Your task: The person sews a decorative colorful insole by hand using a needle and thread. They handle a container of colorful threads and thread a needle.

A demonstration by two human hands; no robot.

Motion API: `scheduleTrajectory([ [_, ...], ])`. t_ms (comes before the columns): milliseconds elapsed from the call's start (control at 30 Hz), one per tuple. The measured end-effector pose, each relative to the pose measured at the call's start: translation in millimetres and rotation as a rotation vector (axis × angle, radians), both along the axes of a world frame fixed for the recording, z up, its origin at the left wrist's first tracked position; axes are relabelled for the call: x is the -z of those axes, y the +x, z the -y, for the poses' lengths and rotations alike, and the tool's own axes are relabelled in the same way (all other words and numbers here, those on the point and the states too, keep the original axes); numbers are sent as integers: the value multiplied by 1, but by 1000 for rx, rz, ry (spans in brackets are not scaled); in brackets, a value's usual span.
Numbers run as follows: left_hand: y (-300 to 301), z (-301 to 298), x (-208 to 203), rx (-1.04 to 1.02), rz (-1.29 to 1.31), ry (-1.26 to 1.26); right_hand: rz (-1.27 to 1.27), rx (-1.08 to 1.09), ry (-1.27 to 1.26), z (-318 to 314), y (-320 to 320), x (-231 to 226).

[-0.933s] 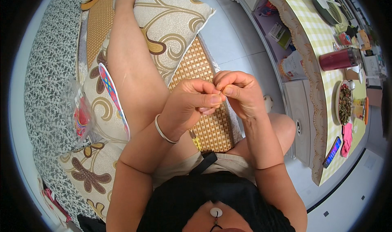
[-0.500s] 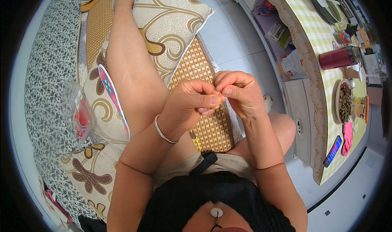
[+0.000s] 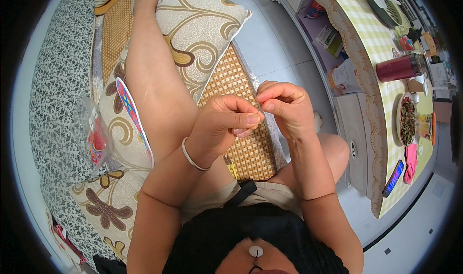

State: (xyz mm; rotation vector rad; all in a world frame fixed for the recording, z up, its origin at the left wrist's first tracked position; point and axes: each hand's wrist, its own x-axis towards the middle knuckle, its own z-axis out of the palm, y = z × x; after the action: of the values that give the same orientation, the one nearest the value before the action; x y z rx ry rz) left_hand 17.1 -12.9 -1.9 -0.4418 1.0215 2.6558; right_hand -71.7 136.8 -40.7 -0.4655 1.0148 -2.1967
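Observation:
My left hand (image 3: 224,120), with a pale bangle (image 3: 189,154) on its wrist, is closed in a pinch of thumb and forefinger above the woven mat. Close by on the right, my right hand (image 3: 289,107) pinches too, its fingertips slightly apart from the left ones. Whatever either pinch holds is too small to make out. Against my outstretched leg leans a colourful patterned insole (image 3: 129,105) with a white rim. Beyond it lies a clear plastic bag (image 3: 96,141) with bright pink and multicoloured contents.
Patterned cushions (image 3: 207,23) and a woven mat (image 3: 234,81) cover the seat. A small yellow item (image 3: 232,168) lies partly hidden by my thigh. On the right, a checked tablecloth (image 3: 359,13) bears a maroon flask (image 3: 398,68), a plate of dried pieces (image 3: 408,122) and a phone (image 3: 393,178).
My right fingertips have drawn a little up and away from the left ones, opening a small gap between the two pinches. My left hand has hardly moved.

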Motion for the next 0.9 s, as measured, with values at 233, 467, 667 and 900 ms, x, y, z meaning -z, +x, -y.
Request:
scheduleTrajectory([
  [233,1,1,2,-79,-8,-9,53,3,6,1,2,-1],
  [467,1,1,0,-93,-26,-21,105,36,18,1,3,-1],
  [667,1,0,1,-90,-50,-45,160,30,-23,3,4,-3],
  [900,0,1,6,-171,-129,-108,113,-34,102,0,3,-10],
])
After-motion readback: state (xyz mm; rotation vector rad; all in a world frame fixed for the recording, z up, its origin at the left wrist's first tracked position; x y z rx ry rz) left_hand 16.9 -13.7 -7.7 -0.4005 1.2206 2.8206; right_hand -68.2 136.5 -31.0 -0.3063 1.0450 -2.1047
